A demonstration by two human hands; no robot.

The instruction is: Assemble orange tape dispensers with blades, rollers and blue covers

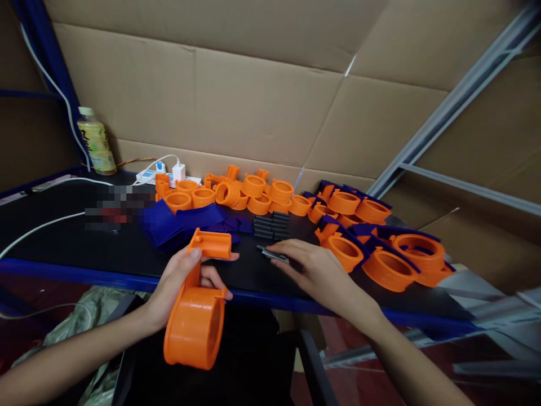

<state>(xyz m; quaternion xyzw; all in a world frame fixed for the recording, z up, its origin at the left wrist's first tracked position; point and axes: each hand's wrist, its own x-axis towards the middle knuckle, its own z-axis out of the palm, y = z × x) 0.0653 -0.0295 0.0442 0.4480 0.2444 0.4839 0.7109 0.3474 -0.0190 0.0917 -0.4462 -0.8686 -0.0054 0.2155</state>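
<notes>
Nearest me, at eleven o'clock from the seat, the worker's left hand (180, 282) has its fingers wrapped around an orange ring-and-arm part (194, 327), held up off the front of the counter (105, 248). Toward twelve, the right hand (310, 262) has its fingers about a small grey-and-black tool (274, 255); whether they truly grip it, I can't tell. Just beyond lie stacked black blocks (271, 225), with dark blue pieces (198, 220) heaped at eleven. Between one and two, orange rings with blue strips (389, 268) sit grouped. Plain orange rings (256, 185) cluster farther back at twelve, and a yellow-labelled bottle (97, 146) stands at eleven, before the cardboard wall (253, 107).
</notes>
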